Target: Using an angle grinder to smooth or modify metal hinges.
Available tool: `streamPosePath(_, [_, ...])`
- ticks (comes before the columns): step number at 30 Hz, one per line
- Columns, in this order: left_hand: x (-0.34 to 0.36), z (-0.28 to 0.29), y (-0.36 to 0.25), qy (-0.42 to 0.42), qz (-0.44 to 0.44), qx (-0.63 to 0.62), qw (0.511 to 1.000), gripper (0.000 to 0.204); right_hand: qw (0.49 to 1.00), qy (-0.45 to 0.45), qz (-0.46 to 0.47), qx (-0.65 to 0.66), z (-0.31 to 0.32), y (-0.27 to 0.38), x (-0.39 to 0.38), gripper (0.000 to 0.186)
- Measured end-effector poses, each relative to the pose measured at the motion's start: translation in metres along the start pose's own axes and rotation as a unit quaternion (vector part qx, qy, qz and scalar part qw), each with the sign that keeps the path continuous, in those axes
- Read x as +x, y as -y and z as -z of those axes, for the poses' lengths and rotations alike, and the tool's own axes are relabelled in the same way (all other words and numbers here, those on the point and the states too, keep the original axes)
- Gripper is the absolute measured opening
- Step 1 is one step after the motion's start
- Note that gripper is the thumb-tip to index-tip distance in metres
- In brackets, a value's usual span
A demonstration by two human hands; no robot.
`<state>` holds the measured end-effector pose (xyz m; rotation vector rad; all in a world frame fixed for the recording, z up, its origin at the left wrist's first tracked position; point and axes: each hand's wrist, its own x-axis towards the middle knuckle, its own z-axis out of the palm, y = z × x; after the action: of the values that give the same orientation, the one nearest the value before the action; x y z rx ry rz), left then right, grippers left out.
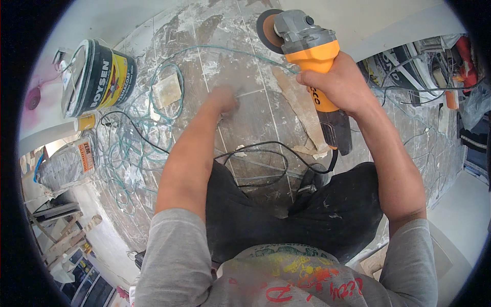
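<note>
- I see the right hand [341, 84] clamped around the yellow angle grinder [312, 56], held above the floor.
- The left hand [224, 100] blurs over grey tiles [255, 120]; I can't tell its fingers' state.
- White-smeared tile separates it from a tan strip [300, 107].
- Tangled green cord [115, 163] and a paint bucket [99, 79] crowd the left edge.

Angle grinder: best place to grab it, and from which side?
Probably the yellow-orange body of the angle grinder, fingers wrapped around it, coming from the person's right, as the right hand does. That middle part is long and narrow enough to wrap; the disc sits at the far end, toward the left, and the black cord leaves the near end, so both should stay clear.
</note>
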<state>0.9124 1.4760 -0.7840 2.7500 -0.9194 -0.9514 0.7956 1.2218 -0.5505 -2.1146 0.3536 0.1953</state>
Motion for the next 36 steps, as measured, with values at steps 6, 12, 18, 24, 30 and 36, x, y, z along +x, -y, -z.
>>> streamPosePath(6, [-0.056, 0.069, 0.006, -0.243, 0.117, -0.609, 0.746, 0.022, 0.999, 0.001, -0.013, 0.044, 0.004, 0.011, 0.000, 0.037])
streamPosePath(12, [-0.067, 0.088, -0.017, -0.370, 0.034, -0.805, 0.462, 0.020, 1.000, 0.020, -0.006, -0.017, -0.001, 0.012, 0.000, 0.035])
streamPosePath(18, [-0.060, 0.088, -0.021, -0.396, -0.017, -0.825, 0.404, 0.047, 0.994, 0.078, -0.020, -0.068, -0.014, 0.001, -0.003, 0.034])
streamPosePath(24, [-0.063, 0.086, -0.023, -0.399, 0.012, -0.759, 0.514, 0.038, 0.991, 0.088, -0.038, -0.089, -0.019, -0.012, -0.002, 0.042])
streamPosePath(30, [-0.074, 0.085, -0.032, -0.319, 0.042, -0.799, 0.507, 0.026, 0.994, 0.052, -0.054, -0.076, -0.017, -0.017, 0.003, 0.042])
streamPosePath(36, [-0.079, 0.095, -0.051, -0.358, 0.048, -0.848, 0.388, 0.017, 0.995, 0.040, -0.007, -0.089, -0.012, -0.013, 0.001, 0.040])
